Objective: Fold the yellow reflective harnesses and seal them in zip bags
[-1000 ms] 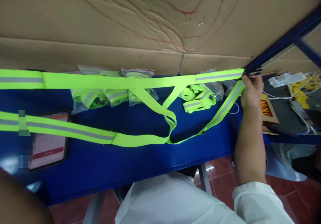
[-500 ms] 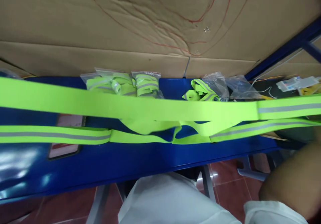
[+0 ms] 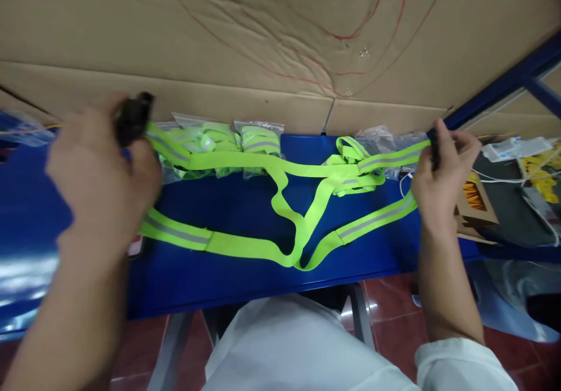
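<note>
A neon yellow-green reflective harness (image 3: 245,160) with grey stripes hangs loosely between my hands, over the blue tabletop. My left hand (image 3: 100,169), smeared by motion, is closed on its left end, where a black buckle (image 3: 134,119) sticks up between thumb and fingers. At the other end, my right hand (image 3: 445,175) pinches the straps with a small dark piece, mostly hidden by the fingers. Upper and lower bands run from hand to hand, and slack connecting straps dip and twist in the middle.
Clear bags of folded green straps (image 3: 260,142) lie along the cardboard wall (image 3: 245,40). A loose strap bundle (image 3: 353,151) is beside clear plastic (image 3: 379,139). An open cardboard box (image 3: 475,204), white cables and yellow items (image 3: 543,175) are at right. A phone (image 3: 135,248) is partly covered at left.
Both hands have come into view, moving inward with the harness ends. The bands, stretched taut across the view before, now sag lower and farther from the camera.
</note>
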`<action>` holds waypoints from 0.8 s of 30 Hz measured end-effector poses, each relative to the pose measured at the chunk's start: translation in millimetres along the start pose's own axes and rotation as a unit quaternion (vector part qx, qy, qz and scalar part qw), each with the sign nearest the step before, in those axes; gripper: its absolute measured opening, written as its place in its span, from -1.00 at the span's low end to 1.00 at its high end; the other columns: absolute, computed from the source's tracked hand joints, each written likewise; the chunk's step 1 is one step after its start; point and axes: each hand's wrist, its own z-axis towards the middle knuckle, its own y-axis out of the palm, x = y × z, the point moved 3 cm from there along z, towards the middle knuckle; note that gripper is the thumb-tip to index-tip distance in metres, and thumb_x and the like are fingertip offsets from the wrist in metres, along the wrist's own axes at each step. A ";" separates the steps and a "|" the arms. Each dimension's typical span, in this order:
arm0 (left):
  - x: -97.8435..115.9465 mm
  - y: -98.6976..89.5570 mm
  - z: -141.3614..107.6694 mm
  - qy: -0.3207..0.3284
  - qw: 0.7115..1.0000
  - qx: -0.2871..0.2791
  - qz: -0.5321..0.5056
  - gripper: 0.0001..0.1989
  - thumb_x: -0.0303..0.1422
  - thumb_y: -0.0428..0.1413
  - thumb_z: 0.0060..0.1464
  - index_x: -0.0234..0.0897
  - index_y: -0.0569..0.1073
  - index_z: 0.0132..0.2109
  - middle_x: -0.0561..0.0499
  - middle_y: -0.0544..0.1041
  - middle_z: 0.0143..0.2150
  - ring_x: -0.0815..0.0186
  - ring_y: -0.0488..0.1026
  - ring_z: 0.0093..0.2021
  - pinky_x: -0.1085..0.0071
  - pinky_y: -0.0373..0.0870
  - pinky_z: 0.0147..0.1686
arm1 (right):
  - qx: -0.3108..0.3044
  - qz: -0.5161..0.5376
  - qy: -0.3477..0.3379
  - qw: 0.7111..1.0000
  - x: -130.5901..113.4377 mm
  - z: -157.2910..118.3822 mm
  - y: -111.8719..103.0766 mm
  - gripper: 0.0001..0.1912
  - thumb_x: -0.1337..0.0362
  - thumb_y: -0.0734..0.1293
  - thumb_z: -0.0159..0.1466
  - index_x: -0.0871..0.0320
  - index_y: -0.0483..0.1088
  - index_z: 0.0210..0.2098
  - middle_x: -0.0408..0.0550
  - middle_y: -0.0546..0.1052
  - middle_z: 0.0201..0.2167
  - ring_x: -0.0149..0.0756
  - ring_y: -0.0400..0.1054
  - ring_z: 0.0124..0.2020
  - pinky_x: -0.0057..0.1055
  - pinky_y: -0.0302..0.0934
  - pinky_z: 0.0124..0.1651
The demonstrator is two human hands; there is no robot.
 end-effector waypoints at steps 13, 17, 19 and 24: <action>122.1 51.9 -61.5 0.166 0.975 -0.127 0.082 -0.29 -0.37 -0.02 0.30 -0.54 0.04 0.51 -0.22 0.52 -0.13 0.04 0.52 -0.13 0.24 0.44 -0.30 | -0.183 0.061 -0.166 0.967 -144.6 -71.5 55.0 -0.20 0.52 0.21 0.26 -0.15 0.24 0.43 0.05 0.44 0.06 -0.22 0.47 -0.14 -0.38 0.41 -0.33; 127.0 52.4 -66.6 0.173 0.973 -0.137 0.065 -0.26 -0.37 -0.01 0.29 -0.60 0.01 0.51 -0.23 0.53 -0.15 0.03 0.52 -0.14 0.21 0.44 -0.29 | -0.169 0.058 -0.169 0.969 -147.2 -75.5 54.3 -0.07 0.55 0.19 0.23 -0.14 0.04 0.52 0.05 0.44 0.02 -0.23 0.46 -0.19 -0.40 0.34 -0.43; 130.2 51.5 -69.8 0.185 0.970 -0.148 0.053 -0.25 -0.35 0.01 0.29 -0.60 0.01 0.51 -0.23 0.53 -0.14 0.03 0.52 -0.15 0.21 0.44 -0.30 | -0.181 0.058 -0.170 0.967 -149.1 -77.2 55.3 -0.03 0.54 0.18 0.22 -0.14 -0.06 0.55 0.06 0.44 0.02 -0.22 0.46 -0.18 -0.41 0.34 -0.43; 125.9 50.9 -70.8 0.190 0.969 -0.148 0.051 -0.29 -0.36 0.00 0.30 -0.60 0.06 0.49 -0.22 0.53 -0.17 0.04 0.52 -0.17 0.22 0.44 -0.31 | -0.186 0.076 -0.170 0.965 -141.8 -76.8 55.4 -0.04 0.53 0.19 0.23 -0.07 -0.08 0.56 0.10 0.42 0.01 -0.17 0.45 -0.12 -0.40 0.36 -0.42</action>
